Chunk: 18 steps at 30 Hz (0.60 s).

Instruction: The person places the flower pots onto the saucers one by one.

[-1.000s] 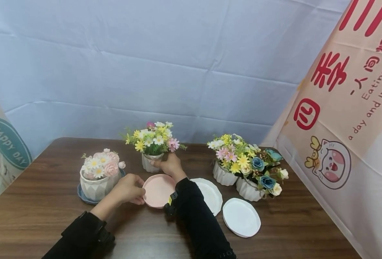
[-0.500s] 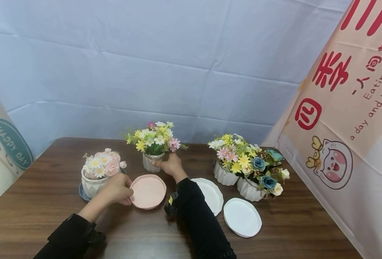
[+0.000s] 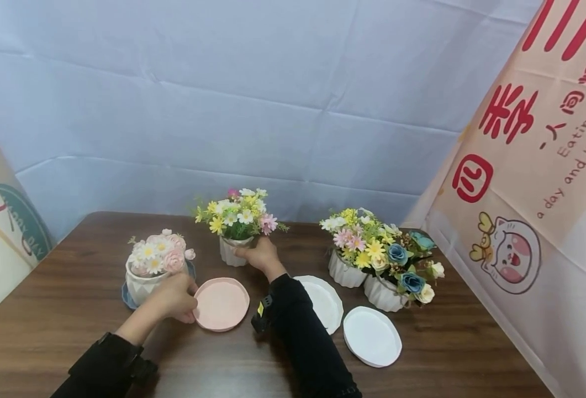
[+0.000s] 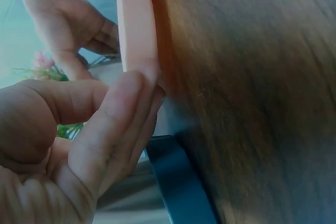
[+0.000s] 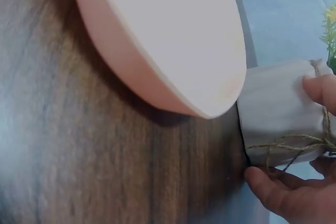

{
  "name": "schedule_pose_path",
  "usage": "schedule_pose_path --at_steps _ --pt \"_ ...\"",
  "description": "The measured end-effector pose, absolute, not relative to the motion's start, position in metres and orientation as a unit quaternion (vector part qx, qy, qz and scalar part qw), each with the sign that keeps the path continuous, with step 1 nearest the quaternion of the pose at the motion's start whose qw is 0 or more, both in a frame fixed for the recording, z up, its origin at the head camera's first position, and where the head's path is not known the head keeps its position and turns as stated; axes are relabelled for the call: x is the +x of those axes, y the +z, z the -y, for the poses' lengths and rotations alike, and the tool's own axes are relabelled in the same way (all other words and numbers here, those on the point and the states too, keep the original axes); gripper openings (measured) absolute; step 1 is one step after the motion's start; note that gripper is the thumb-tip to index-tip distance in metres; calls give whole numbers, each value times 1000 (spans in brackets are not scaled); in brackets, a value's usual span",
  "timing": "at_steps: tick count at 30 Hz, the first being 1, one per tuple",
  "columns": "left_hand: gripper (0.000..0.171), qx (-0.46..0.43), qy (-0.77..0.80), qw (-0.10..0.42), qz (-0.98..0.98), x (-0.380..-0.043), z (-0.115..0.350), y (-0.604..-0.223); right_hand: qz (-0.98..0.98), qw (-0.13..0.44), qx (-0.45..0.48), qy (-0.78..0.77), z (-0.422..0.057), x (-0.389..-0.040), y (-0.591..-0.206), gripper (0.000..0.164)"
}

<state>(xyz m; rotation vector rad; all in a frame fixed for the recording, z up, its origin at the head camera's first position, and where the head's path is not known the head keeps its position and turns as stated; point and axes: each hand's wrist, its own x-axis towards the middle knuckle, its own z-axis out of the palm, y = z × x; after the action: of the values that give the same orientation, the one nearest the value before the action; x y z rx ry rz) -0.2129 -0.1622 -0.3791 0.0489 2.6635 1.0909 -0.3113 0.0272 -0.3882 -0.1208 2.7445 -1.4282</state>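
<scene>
My left hand (image 3: 173, 298) pinches the left rim of a round pink plant saucer (image 3: 221, 305), low over the table. In the left wrist view, thumb and fingers meet at the edge of this saucer (image 4: 137, 19). Behind it, my right hand (image 3: 262, 256) grips a white flowerpot (image 3: 230, 252) of yellow, white and pink daisies from its right side. Twine circles this pot (image 5: 283, 103) in the right wrist view, with fingers on either side of it. Left of my left hand, a white faceted pot (image 3: 143, 288) of pink and white flowers stands on a blue saucer (image 3: 127, 298).
To the right lie a white scalloped saucer (image 3: 322, 301) and a plain white saucer (image 3: 372, 337). Behind them stand two white pots, one with daisies (image 3: 344, 271) and one with blue and cream roses (image 3: 384, 293). A pale cloth (image 3: 273, 110) hangs behind the wooden table (image 3: 213, 370).
My left hand has moved the pink saucer left, then slightly toward me, out from in front of the daisy pot. The right hand keeps its grip on the pot in the same place.
</scene>
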Motion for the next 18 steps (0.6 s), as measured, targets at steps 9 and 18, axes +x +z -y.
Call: schedule_pose_path --at_steps 9,18 --pt "22 21 384 134 -913 -213 160 -384 -895 3 -59 -443 -28 -315 -398 69" --pt "21 24 374 136 -917 -213 161 -384 -901 14 -64 -429 -29 -317 -399 65"
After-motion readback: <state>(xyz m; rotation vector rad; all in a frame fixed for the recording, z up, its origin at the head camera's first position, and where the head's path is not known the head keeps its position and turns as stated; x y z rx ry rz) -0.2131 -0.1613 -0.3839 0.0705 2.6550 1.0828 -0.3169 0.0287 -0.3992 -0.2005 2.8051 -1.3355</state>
